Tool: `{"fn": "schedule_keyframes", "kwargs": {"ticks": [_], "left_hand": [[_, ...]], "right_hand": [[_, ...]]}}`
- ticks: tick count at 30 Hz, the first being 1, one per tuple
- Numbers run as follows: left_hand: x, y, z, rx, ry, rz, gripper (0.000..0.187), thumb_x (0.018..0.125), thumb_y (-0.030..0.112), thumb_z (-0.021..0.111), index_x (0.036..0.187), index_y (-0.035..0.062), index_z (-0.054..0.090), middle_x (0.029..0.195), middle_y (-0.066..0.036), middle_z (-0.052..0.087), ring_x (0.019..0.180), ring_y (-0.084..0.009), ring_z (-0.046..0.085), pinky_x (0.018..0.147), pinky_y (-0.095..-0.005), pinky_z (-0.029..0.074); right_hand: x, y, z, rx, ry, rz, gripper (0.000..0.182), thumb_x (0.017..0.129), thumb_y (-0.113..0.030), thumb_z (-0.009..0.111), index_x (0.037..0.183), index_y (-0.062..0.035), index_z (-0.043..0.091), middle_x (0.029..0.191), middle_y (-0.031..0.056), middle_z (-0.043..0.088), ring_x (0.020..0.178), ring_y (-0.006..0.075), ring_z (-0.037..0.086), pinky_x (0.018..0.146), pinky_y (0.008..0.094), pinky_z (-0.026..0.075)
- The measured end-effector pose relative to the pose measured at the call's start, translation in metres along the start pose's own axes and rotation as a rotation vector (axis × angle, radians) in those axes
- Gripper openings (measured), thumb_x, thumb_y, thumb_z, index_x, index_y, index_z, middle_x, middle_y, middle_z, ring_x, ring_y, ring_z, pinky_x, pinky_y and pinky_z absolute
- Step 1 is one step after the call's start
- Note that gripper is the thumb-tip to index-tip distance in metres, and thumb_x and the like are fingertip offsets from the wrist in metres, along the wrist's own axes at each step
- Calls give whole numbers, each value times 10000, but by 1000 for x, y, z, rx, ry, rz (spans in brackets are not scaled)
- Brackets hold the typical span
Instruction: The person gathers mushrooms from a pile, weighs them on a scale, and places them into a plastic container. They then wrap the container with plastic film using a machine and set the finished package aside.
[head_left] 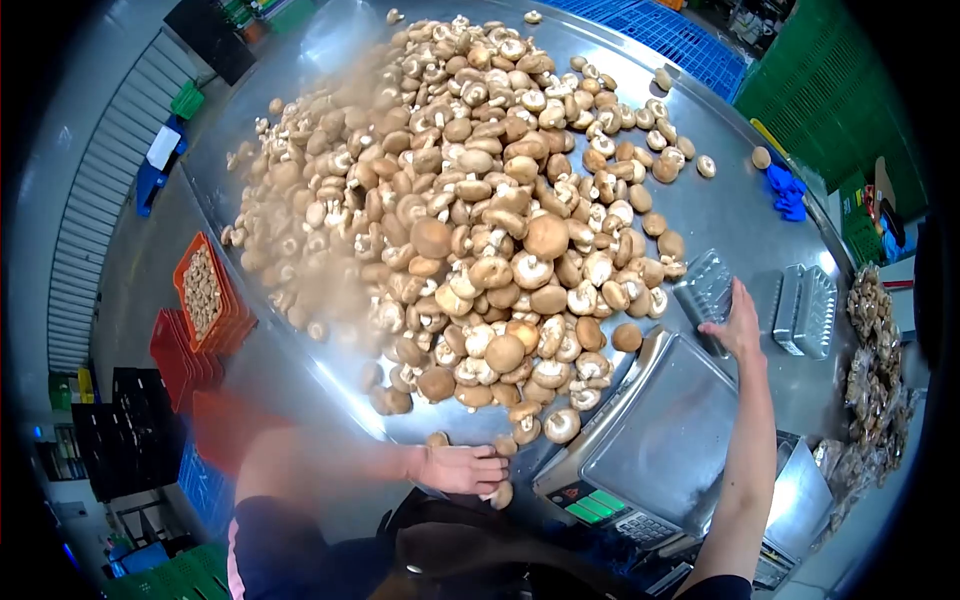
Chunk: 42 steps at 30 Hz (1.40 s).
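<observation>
A large heap of brown-capped shiitake mushrooms (480, 215) covers the middle of the metal table. My left hand (460, 470) is low at the table's near edge, its fingers curled together on a single mushroom (503, 494). My right hand (738, 325) grips a clear plastic tray (706, 285) at the heap's right side, thumb at the tray's near part and fingers along its right edge. Between my arms stands a weighing scale (660, 430) with a flat metal plate and a green display.
More clear plastic trays (806, 312) lie to the right, beside bagged mushrooms (872, 370). A blue cloth (786, 192) is at the far right edge. An orange crate (215, 300) and red crates (183, 360) stand left of the table. Haze on the lens blurs the left side.
</observation>
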<state>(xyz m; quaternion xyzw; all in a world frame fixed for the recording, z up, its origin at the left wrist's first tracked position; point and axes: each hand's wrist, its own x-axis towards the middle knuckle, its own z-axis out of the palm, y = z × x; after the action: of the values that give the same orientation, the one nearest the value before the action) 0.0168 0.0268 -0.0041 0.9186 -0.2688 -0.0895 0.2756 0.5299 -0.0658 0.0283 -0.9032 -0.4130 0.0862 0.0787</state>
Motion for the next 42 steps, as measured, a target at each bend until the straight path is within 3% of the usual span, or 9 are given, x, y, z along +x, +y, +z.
{"fn": "schedule_keyframes", "kwargs": {"ticks": [12, 16, 18, 23, 26, 33, 36, 39, 42], "left_hand": [[53, 33, 44, -213, 322, 59, 230, 886, 165, 518, 1100, 81, 526, 1192, -115, 526, 979, -303, 568, 825, -386, 478], [19, 38, -7, -600, 24, -578, 296, 747, 189, 652, 1018, 109, 563, 1208, -130, 536, 1091, -323, 552, 909, -434, 452], [-27, 41, 10, 223, 321, -367, 414, 738, 225, 681, 1131, 176, 561, 1356, -127, 472, 1257, -319, 471, 984, -540, 389], [-61, 3, 17, 436, 324, -600, 523, 800, 313, 648, 1288, 395, 479, 1462, -106, 365, 1360, -307, 349, 1073, -602, 221], [-48, -21, -14, 483, 533, -666, 515, 769, 376, 698, 1243, 263, 529, 1433, -136, 403, 1360, -312, 358, 1072, -603, 230], [-31, 13, -25, 294, 879, -727, 620, 719, 239, 757, 1279, 125, 518, 1408, -173, 391, 1346, -389, 316, 1119, -527, 217], [-34, 63, -45, -529, 1235, -810, 571, 834, 322, 663, 1292, 27, 493, 1330, -153, 509, 1282, -306, 437, 1048, -443, 350], [-49, 89, -52, -1706, 540, -789, 381, 989, 271, 478, 1222, -29, 499, 983, -150, 675, 642, -228, 686, 525, -257, 540], [-47, 107, -20, -1651, 575, -1079, 249, 1010, 175, 414, 1085, -46, 503, 842, -148, 661, 506, -204, 648, 346, -225, 461]], "right_hand": [[-5, -8, -5, -53, 61, -25, 1047, 488, -249, 906, 1367, -4, 393, 1304, 189, 522, 1241, 341, 460, 1063, 388, 370], [-10, -6, -6, -136, 100, -67, 991, 526, -309, 882, 1347, -10, 413, 1220, 188, 563, 1168, 357, 502, 1007, 406, 406], [-15, -6, -15, -151, 124, -63, 970, 548, -344, 870, 1345, -19, 421, 1201, 205, 569, 1149, 366, 516, 992, 415, 414], [-28, -30, -56, 140, 369, -77, 928, 627, -450, 822, 1367, -51, 430, 1240, 249, 557, 1159, 361, 538, 1004, 402, 415], [-69, -86, -95, 460, 270, -56, 893, 678, -477, 787, 1384, -63, 429, 1270, 242, 549, 1182, 337, 535, 1010, 394, 409], [-225, -187, -53, 1476, -797, -295, 996, 727, -670, 614, 1432, -15, 355, 1300, 161, 554, 1175, 278, 555, 1043, 406, 400], [-274, -205, -8, 1551, -1337, -235, 990, 764, -701, 536, 1425, 12, 346, 1277, 194, 564, 1117, 294, 592, 1022, 394, 425], [-308, -215, 32, 1738, -1658, -117, 967, 835, -730, 401, 1408, 47, 349, 1239, 277, 559, 1132, 357, 579, 1004, 432, 434], [-334, -203, 67, 2317, -1807, 596, 1018, 836, -790, 303, 1401, 56, 350, 1231, 304, 552, 1147, 387, 567, 998, 446, 437]]}}
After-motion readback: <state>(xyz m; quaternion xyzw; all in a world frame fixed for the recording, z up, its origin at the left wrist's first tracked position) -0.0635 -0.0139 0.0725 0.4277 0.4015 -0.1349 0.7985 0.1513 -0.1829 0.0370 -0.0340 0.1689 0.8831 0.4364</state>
